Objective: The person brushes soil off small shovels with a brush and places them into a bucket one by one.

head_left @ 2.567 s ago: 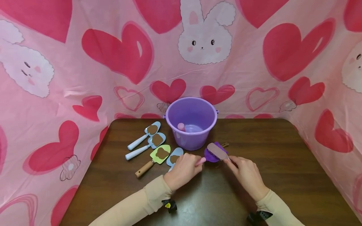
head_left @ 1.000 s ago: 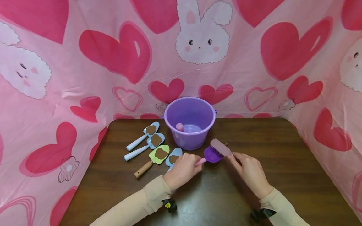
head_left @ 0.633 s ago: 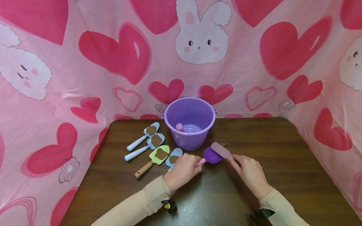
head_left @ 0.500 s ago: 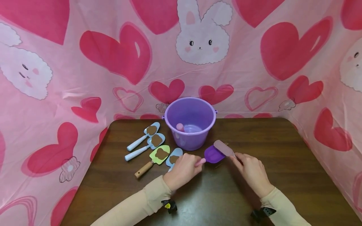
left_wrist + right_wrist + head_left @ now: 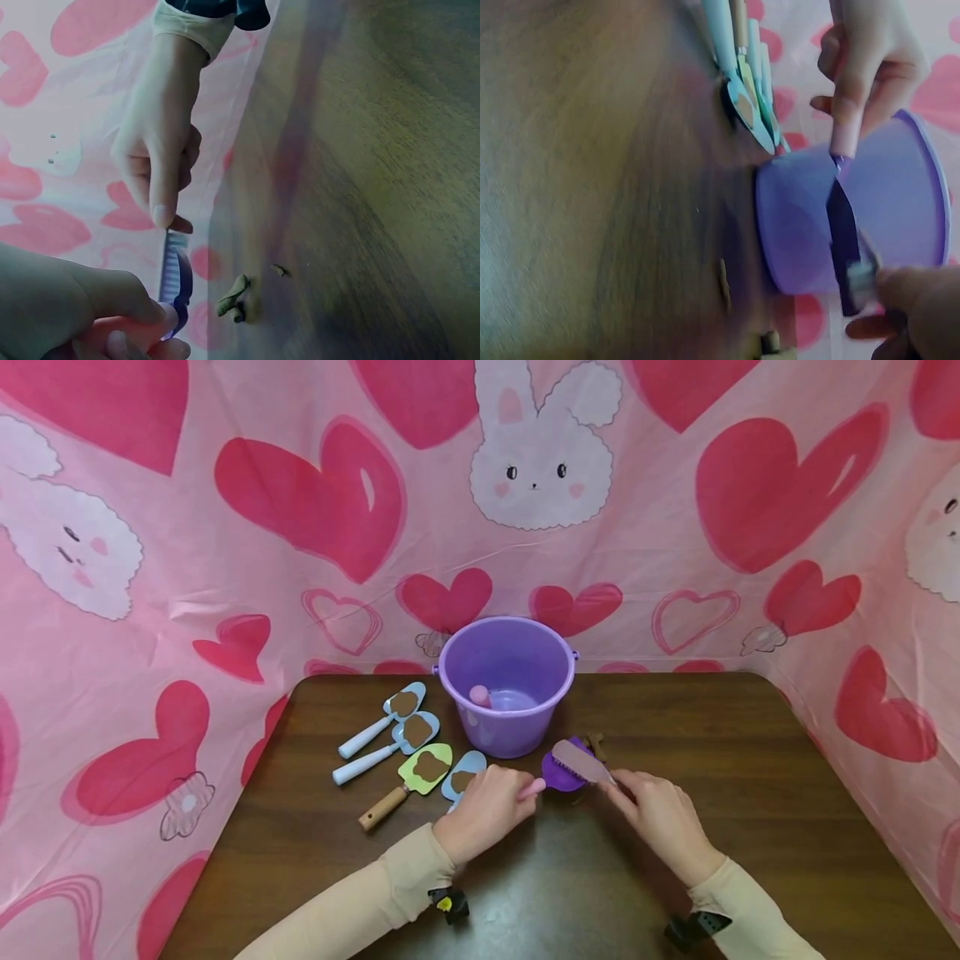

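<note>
Over wooden bench: grips purple trowel in left hand, pinches pink brush in right hand, sweeps brush back further across trowel; probably mid-brushing.

Looks like a small booth-type set-up, can't tell if in a home or studio. Screened on 3 sides w/ pink cloth, printed w/ red hearts & white bunnies, hung close round a dark wood-look tbl.

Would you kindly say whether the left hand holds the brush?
No, the right hand holds the brush; the left hand a purple shovel.
</note>
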`<state>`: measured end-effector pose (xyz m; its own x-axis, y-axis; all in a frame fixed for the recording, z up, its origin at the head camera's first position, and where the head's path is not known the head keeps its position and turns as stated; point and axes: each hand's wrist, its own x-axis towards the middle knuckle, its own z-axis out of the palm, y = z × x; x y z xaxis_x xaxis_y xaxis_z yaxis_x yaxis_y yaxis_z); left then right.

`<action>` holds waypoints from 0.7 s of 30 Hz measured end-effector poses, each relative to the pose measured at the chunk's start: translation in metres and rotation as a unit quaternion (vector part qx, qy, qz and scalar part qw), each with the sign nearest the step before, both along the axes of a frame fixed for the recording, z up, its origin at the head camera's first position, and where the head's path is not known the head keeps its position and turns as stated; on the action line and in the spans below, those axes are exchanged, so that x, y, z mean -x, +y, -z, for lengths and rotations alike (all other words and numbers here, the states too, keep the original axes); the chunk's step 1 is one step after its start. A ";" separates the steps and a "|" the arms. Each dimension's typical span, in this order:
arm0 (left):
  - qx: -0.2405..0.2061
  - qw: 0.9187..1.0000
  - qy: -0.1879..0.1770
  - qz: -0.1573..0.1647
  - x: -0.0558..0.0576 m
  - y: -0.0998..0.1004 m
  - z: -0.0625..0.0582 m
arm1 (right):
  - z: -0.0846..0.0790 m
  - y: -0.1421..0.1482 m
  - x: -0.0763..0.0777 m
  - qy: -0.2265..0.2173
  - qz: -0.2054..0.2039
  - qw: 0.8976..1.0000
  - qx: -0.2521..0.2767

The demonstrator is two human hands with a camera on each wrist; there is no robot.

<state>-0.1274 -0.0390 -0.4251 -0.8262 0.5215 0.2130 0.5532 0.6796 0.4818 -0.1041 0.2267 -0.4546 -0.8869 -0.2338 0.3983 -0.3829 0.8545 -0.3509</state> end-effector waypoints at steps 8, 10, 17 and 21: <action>-0.002 1.000 -0.002 0.000 -0.001 -0.003 -0.001 | -0.007 0.009 0.000 -0.062 0.064 0.996 0.027; -0.006 1.000 0.005 0.000 -0.001 -0.003 -0.001 | -0.008 0.011 -0.001 -0.061 0.069 0.995 0.030; -0.022 0.999 0.029 0.000 -0.001 -0.006 -0.004 | -0.003 0.015 -0.001 -0.080 0.094 0.992 -0.020; -0.025 0.999 0.025 0.004 -0.001 -0.005 -0.006 | 0.007 0.009 -0.001 -0.076 0.086 0.993 -0.034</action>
<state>-0.1268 -0.0443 -0.4190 -0.8102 0.5151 0.2799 0.5822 0.6516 0.4862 -0.1030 0.2360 -0.4618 -0.9648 -0.0963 0.2449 -0.1770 0.9262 -0.3330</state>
